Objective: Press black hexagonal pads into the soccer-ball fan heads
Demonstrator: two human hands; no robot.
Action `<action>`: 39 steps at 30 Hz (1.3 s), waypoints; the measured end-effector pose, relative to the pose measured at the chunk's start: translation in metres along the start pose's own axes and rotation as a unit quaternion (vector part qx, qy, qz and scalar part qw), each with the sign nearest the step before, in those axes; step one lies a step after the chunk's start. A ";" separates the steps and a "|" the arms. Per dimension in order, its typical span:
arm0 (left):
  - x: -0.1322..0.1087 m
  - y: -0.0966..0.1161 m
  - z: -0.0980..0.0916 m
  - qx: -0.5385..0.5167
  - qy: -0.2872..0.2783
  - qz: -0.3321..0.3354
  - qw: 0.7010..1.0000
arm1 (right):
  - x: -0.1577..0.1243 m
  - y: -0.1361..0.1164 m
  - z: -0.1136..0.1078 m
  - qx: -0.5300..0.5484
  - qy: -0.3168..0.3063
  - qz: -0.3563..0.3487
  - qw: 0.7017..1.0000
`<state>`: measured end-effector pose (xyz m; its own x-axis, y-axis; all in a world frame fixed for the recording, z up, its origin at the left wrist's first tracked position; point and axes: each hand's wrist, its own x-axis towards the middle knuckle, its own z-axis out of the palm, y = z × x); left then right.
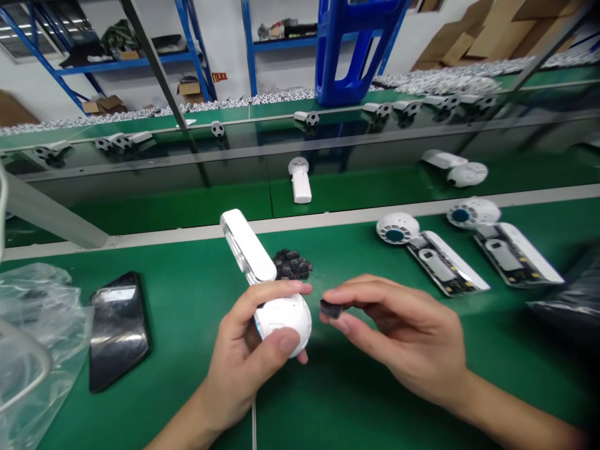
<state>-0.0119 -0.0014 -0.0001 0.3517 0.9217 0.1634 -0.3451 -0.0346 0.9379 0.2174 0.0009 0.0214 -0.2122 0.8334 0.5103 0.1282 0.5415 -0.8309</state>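
Observation:
My left hand (253,350) is wrapped round the round head of a white handheld fan (285,315), whose handle (248,245) points up and to the left. Between the thumb and fingertips of my right hand (398,331) is a small black plastic piece (330,309), held just right of the fan head and apart from it. A pile of similar black pieces (293,264) lies on the green table behind the fan head. To the right rest two fans with opened handles, a nearer-middle one (440,262) and a farther-right one (510,253), their inner parts showing.
A dark phone (119,331) and clear plastic bags (37,350) lie at left. Beyond the table's pale edge, a green conveyor carries white fans (300,184). A blue stool (349,56) stands behind. A black bag (572,312) sits at far right.

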 end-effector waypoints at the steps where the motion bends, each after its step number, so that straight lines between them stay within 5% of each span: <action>1: 0.000 0.000 0.000 0.007 0.000 0.005 1.000 | 0.000 0.000 -0.001 -0.019 0.002 -0.021 1.000; 8: 0.001 0.000 -0.001 0.025 -0.009 0.018 0.999 | 0.003 -0.006 -0.008 -0.179 -0.032 -0.184 0.966; 17: -0.003 -0.001 -0.003 0.238 -0.004 0.073 0.969 | 0.004 -0.021 -0.009 -0.206 -0.082 -0.188 0.957; 23: -0.005 0.001 -0.005 0.284 -0.009 0.068 0.957 | -0.003 -0.012 0.007 -0.025 -0.035 0.005 0.999; 29: -0.006 -0.003 -0.003 0.282 -0.029 0.082 0.955 | -0.006 -0.013 0.025 0.173 0.016 0.238 0.956; 35: -0.005 -0.003 0.001 0.266 -0.045 0.105 0.957 | -0.010 -0.006 0.029 0.288 0.011 0.284 0.914; 39: -0.007 -0.002 0.003 0.267 -0.050 0.096 0.958 | -0.010 0.001 0.033 0.371 -0.056 0.299 0.877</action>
<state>-0.0112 -0.0088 -0.0022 0.4172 0.8377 0.3523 0.0724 -0.4171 0.9060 0.1876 -0.0110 0.0081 -0.4203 0.9056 -0.0562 -0.4088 -0.2443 -0.8793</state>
